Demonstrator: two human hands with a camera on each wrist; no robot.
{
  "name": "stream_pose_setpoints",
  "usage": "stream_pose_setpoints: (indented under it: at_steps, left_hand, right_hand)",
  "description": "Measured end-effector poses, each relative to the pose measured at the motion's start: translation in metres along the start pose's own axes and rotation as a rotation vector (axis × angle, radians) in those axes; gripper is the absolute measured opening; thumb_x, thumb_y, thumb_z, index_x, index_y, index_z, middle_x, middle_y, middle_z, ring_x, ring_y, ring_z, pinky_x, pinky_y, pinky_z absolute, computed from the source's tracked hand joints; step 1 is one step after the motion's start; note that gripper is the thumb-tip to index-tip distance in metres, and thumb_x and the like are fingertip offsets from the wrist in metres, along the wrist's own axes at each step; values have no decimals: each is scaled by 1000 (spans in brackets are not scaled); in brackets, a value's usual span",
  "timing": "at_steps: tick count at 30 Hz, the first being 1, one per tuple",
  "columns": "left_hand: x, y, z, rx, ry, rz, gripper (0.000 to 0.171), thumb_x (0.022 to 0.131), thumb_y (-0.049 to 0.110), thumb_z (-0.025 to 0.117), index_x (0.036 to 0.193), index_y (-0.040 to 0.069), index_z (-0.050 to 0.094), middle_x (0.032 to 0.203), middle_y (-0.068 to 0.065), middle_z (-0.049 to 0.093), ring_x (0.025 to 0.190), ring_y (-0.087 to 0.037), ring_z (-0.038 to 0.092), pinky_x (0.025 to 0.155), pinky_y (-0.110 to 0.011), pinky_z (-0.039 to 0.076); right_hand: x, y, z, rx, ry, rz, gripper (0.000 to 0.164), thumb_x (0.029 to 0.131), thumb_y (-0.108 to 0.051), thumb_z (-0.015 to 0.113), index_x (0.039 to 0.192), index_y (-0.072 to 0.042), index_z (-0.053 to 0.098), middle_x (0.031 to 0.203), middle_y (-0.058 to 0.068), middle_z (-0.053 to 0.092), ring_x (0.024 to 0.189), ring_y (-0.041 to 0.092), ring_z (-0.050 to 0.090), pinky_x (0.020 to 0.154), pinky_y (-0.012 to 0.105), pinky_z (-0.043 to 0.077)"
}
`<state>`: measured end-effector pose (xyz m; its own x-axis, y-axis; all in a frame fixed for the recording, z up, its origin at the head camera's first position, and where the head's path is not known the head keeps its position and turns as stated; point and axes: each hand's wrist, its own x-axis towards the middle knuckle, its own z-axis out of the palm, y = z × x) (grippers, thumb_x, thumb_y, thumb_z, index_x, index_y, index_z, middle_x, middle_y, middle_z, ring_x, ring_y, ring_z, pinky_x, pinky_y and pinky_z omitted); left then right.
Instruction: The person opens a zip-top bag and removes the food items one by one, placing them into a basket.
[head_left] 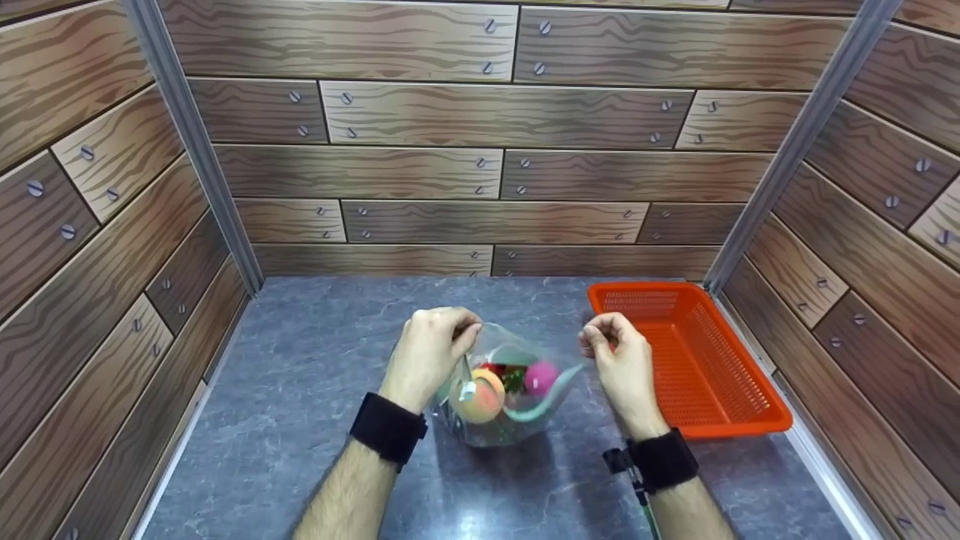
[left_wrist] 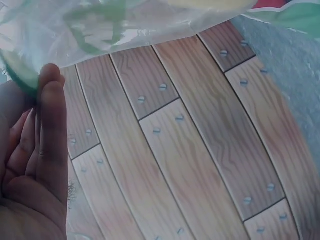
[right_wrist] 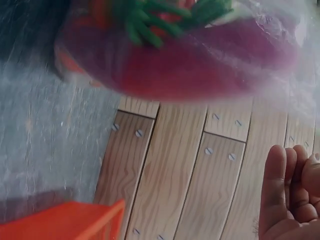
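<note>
A clear plastic bag (head_left: pixel 495 436) with a pale green trim stands on the grey table, its mouth spread. Through it show a round yellow-orange fruit (head_left: pixel 478 399), a bright pink ball-like thing (head_left: pixel 541 377) and something red with green leaves (head_left: pixel 514 377). My left hand (head_left: pixel 429 352) pinches the bag's rim at its left side; the left wrist view shows the green trim (left_wrist: pixel 22 75) between thumb and fingers. Just off the bag's right edge is my right hand (head_left: pixel 622 367), fingers curled and thumb against the index finger, with nothing visible between them.
An orange perforated basket (head_left: pixel 716 405) stands on the right of the table, partly behind my right hand. Wood-patterned walls (head_left: pixel 420 112) enclose the back and both sides of the grey table (head_left: pixel 300 420), with metal posts (head_left: pixel 206 150) at the corners.
</note>
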<state>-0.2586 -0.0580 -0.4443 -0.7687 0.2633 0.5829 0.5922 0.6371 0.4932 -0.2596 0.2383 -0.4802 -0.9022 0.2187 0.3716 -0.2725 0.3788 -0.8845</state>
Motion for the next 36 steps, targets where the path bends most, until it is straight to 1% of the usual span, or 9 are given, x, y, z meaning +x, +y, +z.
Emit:
stream_pose_setpoints:
  at_steps: [3,8,12,15,19,22,30,33,36]
  left_hand:
    - [0,0,7,-14,-1,-11,8,110,9,82,107,7,90,101,-8,91,89,-20,87,81,-33,74]
    - [-2,1,16,-16,-27,-4,9,111,10,82,108,7,90,100,-7,90,87,-18,86,78,-33,73]
    - [-2,1,17,-10,-24,-5,9,111,11,82,108,8,90,100,-7,90,88,-18,85,78,-33,73]
    - [-2,0,17,-9,-29,-3,8,111,10,82,108,8,90,101,-7,90,89,-18,86,79,-33,73]
    - [-2,0,18,-20,-42,-9,9,111,10,82,109,7,90,102,-8,91,89,-19,86,79,-33,73]
    - [-2,0,19,-22,-47,-15,9,111,10,82,109,7,90,102,-8,91,88,-18,86,78,-33,73]
    - [-3,3,20,-1,-48,12,8,110,9,82,108,8,90,102,-8,91,91,-20,87,81,-34,74]
    - [-4,4,20,6,-41,19,8,110,9,83,107,9,90,101,-7,90,89,-18,86,78,-35,73]
    - [-5,4,20,9,-42,20,7,110,10,83,106,10,89,101,-6,90,89,-19,85,78,-36,73]
  right_hand:
    - [-8,-5,-6,-17,5,-19,8,114,-5,74,110,3,74,103,19,81,89,3,75,80,17,69]
    - [-27,-24,-11,-94,-24,-114,5,110,-6,80,106,-4,78,96,12,83,85,4,75,79,15,66]
    - [-45,-38,-9,-130,-122,-162,9,103,-5,89,103,-13,83,94,3,85,84,5,75,79,16,65]
    - [-59,-46,-3,-165,-221,-207,13,100,-6,92,102,-17,86,97,0,88,88,7,80,83,20,70]
    - [-75,-48,7,-241,-325,-314,15,100,-3,91,107,-16,89,104,1,91,93,13,86,87,27,74]
    - [-82,-46,14,-322,-366,-382,18,100,0,90,111,-14,91,109,2,92,96,17,88,88,31,75]
    - [-90,-39,20,-550,-370,-467,16,99,-2,92,111,-12,92,110,3,92,99,21,89,87,38,76]
    - [-90,-32,20,-647,-360,-448,12,97,-5,93,104,-15,91,103,-2,90,93,17,87,80,36,73]
    - [-89,-24,20,-710,-340,-407,13,95,-8,96,96,-18,88,94,-6,87,85,14,82,74,33,68]
